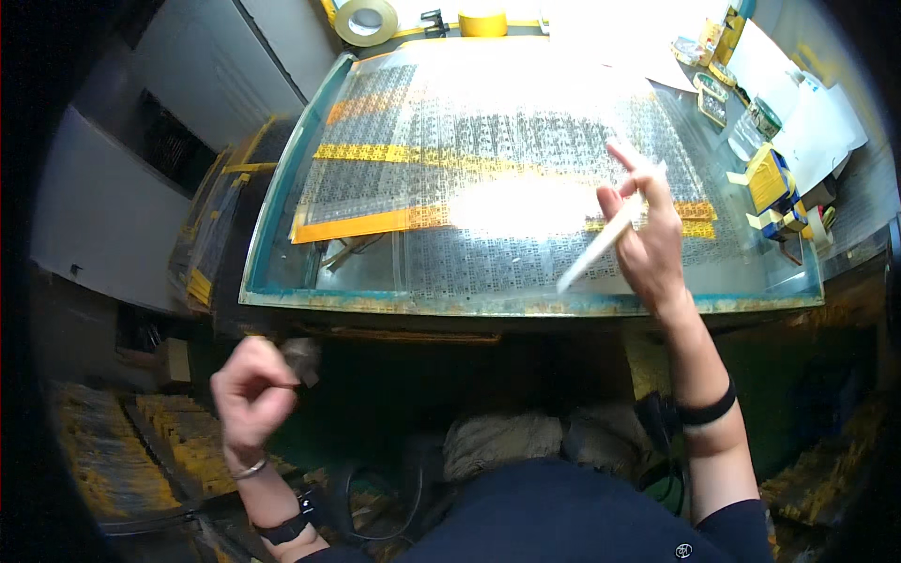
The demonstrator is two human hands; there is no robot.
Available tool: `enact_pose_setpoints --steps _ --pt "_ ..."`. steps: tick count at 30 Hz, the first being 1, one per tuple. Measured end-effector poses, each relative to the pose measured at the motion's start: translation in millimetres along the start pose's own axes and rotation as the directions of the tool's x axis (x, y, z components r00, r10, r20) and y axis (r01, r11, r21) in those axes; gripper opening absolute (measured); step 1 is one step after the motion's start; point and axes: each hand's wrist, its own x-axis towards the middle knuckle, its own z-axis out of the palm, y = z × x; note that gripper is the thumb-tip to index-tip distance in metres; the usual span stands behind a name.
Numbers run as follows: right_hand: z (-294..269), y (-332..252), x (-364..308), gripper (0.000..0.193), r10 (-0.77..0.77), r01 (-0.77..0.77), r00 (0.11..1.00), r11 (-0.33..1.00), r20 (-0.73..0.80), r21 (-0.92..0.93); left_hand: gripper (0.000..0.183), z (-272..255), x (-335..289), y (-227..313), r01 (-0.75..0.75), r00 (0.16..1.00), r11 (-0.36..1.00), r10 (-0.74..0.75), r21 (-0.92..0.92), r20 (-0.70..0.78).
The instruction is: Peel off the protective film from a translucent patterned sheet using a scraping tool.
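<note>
My right hand (pixel 652 235) is raised over the right part of a framed glass light table (pixel 375 298). It grips a slim white stick-like tool (pixel 593 258), slanted with its lower end toward the near left; blur hides its exact kind. On the glass lies a large sheet of film with dense dark print (pixel 488 267), crossed by yellow tape strips (pixel 361 152) and an orange strip (pixel 357 225). Left of my body and in front of the table's near edge, my left hand (pixel 251 394) is closed. A small dark grey blurred piece (pixel 302 359) shows at its fingers.
Tape rolls (pixel 366 21) stand along the back edge. On the right are a yellow-and-blue tape dispenser (pixel 777 183), a clear jar (pixel 751 131) and white papers (pixel 817 122). Strong glare whitens the table's far middle. Stacked yellow-edged pieces (pixel 103 450) lie low on the left.
</note>
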Motion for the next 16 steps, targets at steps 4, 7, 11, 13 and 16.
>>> enact_pose_setpoints --steps 4,7,11,13,16 --pt "-42 -70 -14 0.035 -0.102 -0.199 0.867 0.827 0.488 0.526 0.01 91 38 47 -0.182 0.889 0.979 0.121 0.097 0.443" --pt "-51 -93 -28 0.05 -0.249 -0.202 0.749 0.797 0.614 0.569 0.016 142 50 59 -0.347 0.831 0.932 0.357 -0.104 0.426" --pt "-82 -78 -57 0.022 0.139 -0.436 0.771 0.827 0.622 0.356 0.019 183 63 70 -0.316 0.844 0.905 0.406 -0.285 0.352" --pt "-105 -61 -67 0.017 0.199 -0.546 0.734 0.741 0.65 0.391 0.024 201 62 77 -0.228 0.844 0.917 0.353 -0.326 0.403" --pt "-132 -41 -74 0.017 0.129 -0.479 0.652 0.834 0.747 0.274 0.03 212 61 61 -0.239 0.776 0.877 0.431 -0.417 0.461"
